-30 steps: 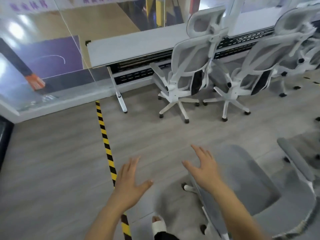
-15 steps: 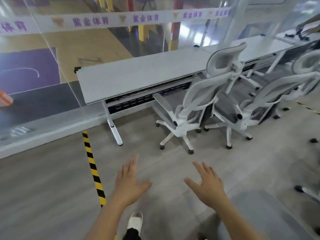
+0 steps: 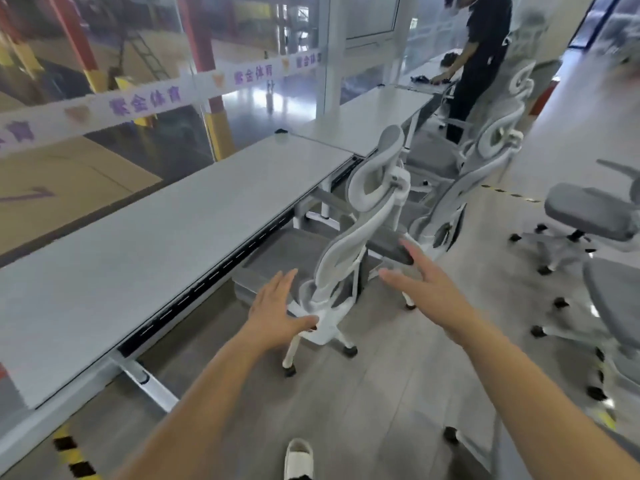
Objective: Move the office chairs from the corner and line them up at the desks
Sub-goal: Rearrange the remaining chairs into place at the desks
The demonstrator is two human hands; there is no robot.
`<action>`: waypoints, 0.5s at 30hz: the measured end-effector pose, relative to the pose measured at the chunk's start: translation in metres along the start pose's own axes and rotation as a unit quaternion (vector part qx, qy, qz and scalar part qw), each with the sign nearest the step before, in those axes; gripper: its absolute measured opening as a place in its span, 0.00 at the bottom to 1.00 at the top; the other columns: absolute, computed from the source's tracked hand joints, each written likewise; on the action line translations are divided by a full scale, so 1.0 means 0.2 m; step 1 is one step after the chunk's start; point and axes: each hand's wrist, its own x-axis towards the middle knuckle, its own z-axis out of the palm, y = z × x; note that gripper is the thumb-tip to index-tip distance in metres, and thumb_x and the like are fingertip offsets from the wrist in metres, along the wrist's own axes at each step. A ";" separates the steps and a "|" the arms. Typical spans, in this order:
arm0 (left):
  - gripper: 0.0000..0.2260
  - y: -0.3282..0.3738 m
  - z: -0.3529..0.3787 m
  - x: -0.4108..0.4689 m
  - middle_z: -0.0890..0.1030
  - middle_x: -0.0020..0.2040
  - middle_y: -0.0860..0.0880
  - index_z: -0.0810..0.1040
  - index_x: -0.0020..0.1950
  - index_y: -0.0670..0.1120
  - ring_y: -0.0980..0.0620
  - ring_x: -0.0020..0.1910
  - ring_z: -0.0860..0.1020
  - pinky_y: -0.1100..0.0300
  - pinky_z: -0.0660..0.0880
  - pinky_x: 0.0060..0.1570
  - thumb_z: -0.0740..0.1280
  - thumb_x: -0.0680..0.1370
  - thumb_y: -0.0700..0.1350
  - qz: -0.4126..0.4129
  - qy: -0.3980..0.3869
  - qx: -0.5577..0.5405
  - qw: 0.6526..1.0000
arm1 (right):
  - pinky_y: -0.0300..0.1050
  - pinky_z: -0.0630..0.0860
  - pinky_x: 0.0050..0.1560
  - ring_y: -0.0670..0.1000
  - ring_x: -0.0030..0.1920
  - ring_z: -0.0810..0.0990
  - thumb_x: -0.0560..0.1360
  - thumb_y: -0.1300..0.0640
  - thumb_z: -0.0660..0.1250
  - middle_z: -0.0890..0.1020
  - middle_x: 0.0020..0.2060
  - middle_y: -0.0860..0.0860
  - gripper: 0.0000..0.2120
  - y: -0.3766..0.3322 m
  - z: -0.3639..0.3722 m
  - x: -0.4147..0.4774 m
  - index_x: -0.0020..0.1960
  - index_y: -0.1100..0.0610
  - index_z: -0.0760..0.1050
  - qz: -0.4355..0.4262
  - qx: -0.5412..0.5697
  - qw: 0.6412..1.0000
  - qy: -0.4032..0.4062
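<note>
A white office chair with grey mesh back and seat stands tucked at the long white desk. Behind it a second white chair lines the same row. My left hand is stretched out with spread fingers in front of the near chair's lower back frame; contact cannot be told. With straight fingers, my right hand reaches out by the chair's dark right armrest and holds nothing. Two more grey chairs, a far one and a near one, stand loose on the floor at the right.
A person in dark clothes stands at the far desk. A glass wall runs behind the desks. Yellow-black floor tape lies at the lower left. My white shoe shows at the bottom. Open wooden floor lies between the chairs.
My view has swung right and moved closer to the desk row. Both open hands now reach near the closest desk chair; the chair beside me has dropped out at the lower right.
</note>
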 end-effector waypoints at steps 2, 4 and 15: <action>0.45 0.02 -0.04 0.19 0.49 0.80 0.53 0.50 0.79 0.59 0.52 0.79 0.48 0.47 0.51 0.77 0.75 0.70 0.55 0.007 -0.030 -0.022 0.999 | 0.50 0.64 0.69 0.46 0.74 0.60 0.69 0.36 0.72 0.60 0.74 0.39 0.40 -0.06 -0.02 0.25 0.75 0.35 0.56 0.007 0.068 0.997 0.028; 0.46 0.02 -0.07 0.34 0.50 0.80 0.53 0.51 0.79 0.59 0.52 0.79 0.49 0.45 0.53 0.76 0.75 0.68 0.56 0.004 -0.062 -0.030 0.998 | 0.52 0.64 0.68 0.46 0.71 0.62 0.68 0.36 0.72 0.61 0.72 0.38 0.41 -0.14 -0.03 0.49 0.75 0.37 0.55 0.016 0.113 0.992 0.059; 0.46 -0.08 -0.11 1.01 0.52 0.79 0.55 0.53 0.78 0.58 0.51 0.78 0.53 0.47 0.57 0.75 0.77 0.68 0.57 0.041 -0.194 -0.045 0.979 | 0.55 0.69 0.48 0.55 0.52 0.73 0.65 0.37 0.71 0.74 0.53 0.49 0.33 -0.41 0.00 1.48 0.65 0.48 0.66 0.178 0.222 0.947 0.151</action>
